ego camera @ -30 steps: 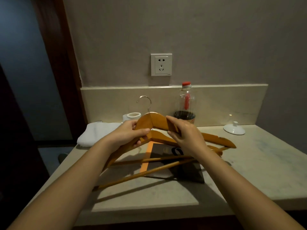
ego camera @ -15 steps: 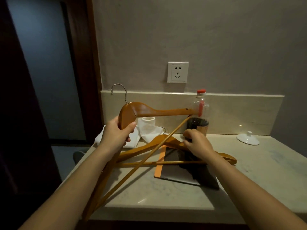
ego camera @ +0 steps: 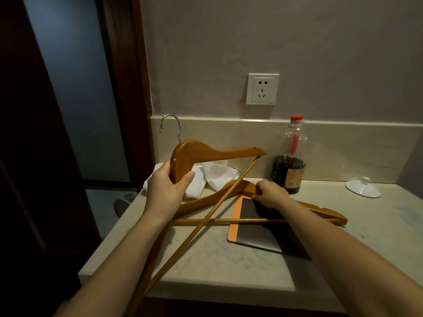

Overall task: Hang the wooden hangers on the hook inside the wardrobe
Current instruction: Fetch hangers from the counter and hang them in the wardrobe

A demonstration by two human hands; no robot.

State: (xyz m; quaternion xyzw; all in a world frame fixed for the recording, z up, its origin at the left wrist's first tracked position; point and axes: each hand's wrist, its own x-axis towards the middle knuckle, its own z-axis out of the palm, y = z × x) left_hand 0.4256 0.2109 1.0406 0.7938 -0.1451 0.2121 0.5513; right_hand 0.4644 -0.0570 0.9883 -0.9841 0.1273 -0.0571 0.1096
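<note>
We are finding no readable text. Label on bottle (ego camera: pixel 292 179) is showing printed marks, too small and blurred for us to read. Tiny mark in lower corner of wall socket (ego camera: pixel 262 89) is looking equally illegible.

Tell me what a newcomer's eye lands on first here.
First comes the raised hanger, tilted above the counter's left side, with the left hand gripping its bend. Next is the flat hanger, lying on the counter across a dark folder, with the right hand holding its top. Behind them a red-capped bottle stands against the backsplash.
</note>
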